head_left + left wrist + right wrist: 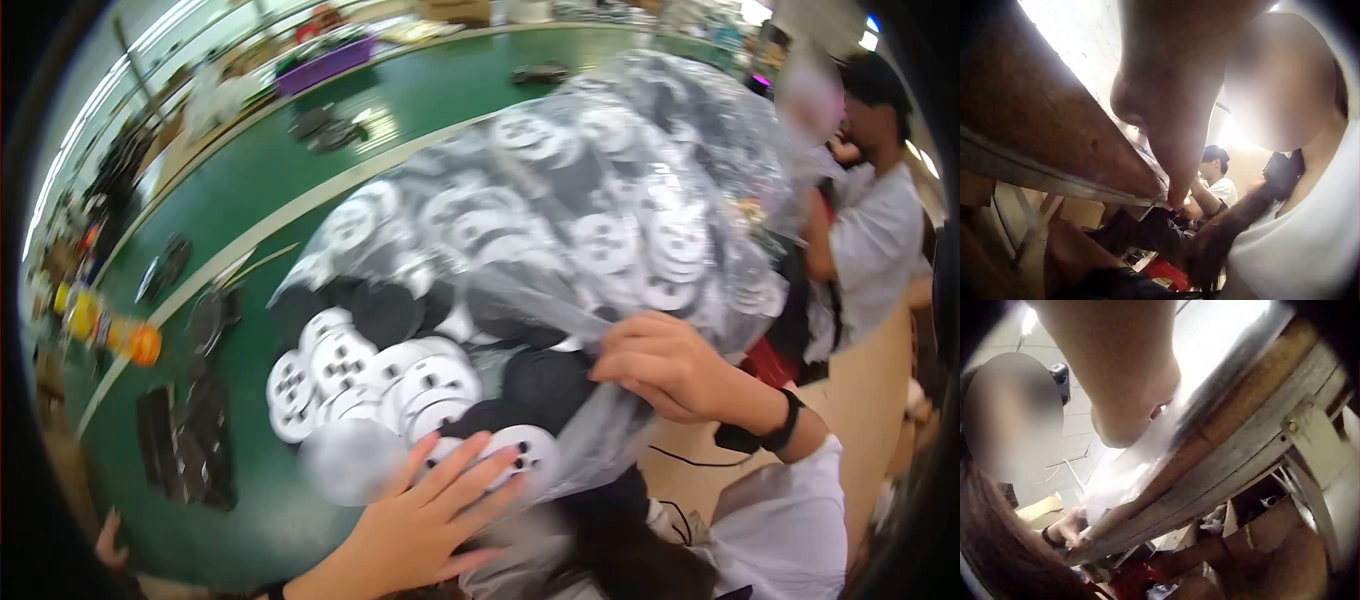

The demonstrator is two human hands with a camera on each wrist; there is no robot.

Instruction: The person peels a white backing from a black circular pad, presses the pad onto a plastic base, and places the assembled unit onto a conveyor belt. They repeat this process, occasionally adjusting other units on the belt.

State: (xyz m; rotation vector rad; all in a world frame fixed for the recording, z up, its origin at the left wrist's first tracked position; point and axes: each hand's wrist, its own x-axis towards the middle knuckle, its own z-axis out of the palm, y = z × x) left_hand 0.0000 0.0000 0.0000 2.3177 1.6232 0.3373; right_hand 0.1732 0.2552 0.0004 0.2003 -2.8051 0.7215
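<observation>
Green worktop [440, 80]; clear plastic bag [560, 290] lies across its right half, mouth toward the near left; contents: white discs [440, 385] with dark holes and plain black discs [385, 312], overlapping in stacks; many sit under the film, a cluster lies exposed at the mouth.

Right hand [670, 365]: thumb and fingers appear to pinch the film at the bag's near right edge; left hand [425, 520]: fingers spread, nearly straight, over the nearest white discs, grasping nothing; pressing or sliding, cannot tell.

Step, as judged: discs being reached through the opened mouth; next move probably calls for the right to keep the film lifted while the left gathers discs; loose film could sag over them.

Other containers: purple bin [325, 65], far left, filled, contents unclear; orange-capped bottle [105, 325], left, yellow inside.
</observation>
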